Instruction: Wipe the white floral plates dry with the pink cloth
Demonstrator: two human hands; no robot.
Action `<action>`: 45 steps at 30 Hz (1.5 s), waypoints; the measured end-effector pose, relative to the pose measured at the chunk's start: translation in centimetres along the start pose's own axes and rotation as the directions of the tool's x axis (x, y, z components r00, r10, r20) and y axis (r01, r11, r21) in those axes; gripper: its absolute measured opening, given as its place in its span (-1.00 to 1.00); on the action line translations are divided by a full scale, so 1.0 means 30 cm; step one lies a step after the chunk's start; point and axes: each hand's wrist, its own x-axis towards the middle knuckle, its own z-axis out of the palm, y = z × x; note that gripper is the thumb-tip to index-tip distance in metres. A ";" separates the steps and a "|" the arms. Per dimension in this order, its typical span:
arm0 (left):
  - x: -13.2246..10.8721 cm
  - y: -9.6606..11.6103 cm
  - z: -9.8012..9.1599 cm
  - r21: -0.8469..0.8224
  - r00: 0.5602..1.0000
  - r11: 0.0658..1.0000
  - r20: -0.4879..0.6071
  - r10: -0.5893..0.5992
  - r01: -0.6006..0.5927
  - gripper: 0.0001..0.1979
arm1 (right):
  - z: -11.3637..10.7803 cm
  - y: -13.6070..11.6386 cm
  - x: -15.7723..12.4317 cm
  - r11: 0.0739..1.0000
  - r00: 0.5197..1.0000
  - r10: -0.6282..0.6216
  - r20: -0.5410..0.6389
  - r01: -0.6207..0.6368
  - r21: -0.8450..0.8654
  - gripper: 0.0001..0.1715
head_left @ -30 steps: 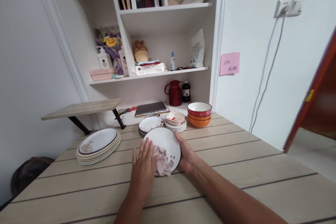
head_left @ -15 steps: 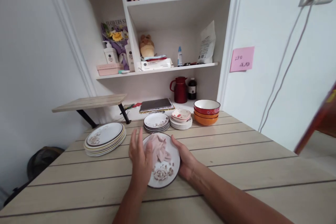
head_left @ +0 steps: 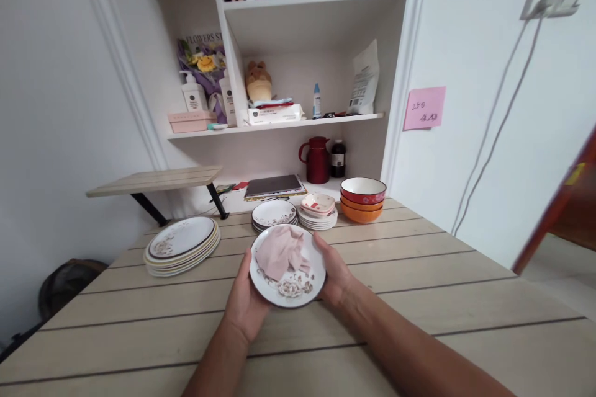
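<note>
Between my hands is a white plate (head_left: 274, 294) with a dark rim and a brown flower print. A crumpled pink cloth (head_left: 282, 251) lies on its upper part. My left hand (head_left: 246, 298) grips the plate's left edge, thumb at the rim and fingers hidden underneath. At the right edge, my right hand (head_left: 336, 274) holds it the same way. Just behind the held plate is a short stack of small dark-rimmed plates (head_left: 274, 213).
Larger plates (head_left: 182, 247) are stacked at the left, beside a raised wooden stand (head_left: 156, 180). Small white plates (head_left: 318, 219) carry pink dishes (head_left: 318, 203). Nested orange and red bowls (head_left: 362, 211) stand to their right. A red jug (head_left: 317, 161) is behind on the shelf.
My left hand has come down from over the plate to take its left edge. The plate has risen slightly and tilted, and the cloth lies more spread out.
</note>
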 end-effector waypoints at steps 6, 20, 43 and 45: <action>-0.005 -0.009 -0.005 -0.048 0.998 0.997 -0.016 -0.064 0.063 -0.47 | -0.002 0.005 0.002 0.981 0.985 0.006 -0.175 -0.039 -0.189 -0.46; 0.012 -0.055 -0.019 -0.094 1.000 0.996 -0.025 -0.014 0.011 -0.48 | -0.027 -0.076 -0.029 -0.279 0.488 -0.743 0.459 0.396 -0.874 -0.36; 0.025 -0.062 -0.020 -0.097 0.999 0.995 0.045 -0.006 0.010 -0.37 | -0.042 -0.054 -0.024 -0.353 0.811 -0.445 0.380 0.231 -0.907 -0.56; 0.024 -0.060 -0.021 -0.080 0.999 0.996 0.046 -0.025 0.029 -0.36 | -0.027 -0.040 -0.040 -0.408 0.828 -0.351 0.437 0.285 -0.867 -0.68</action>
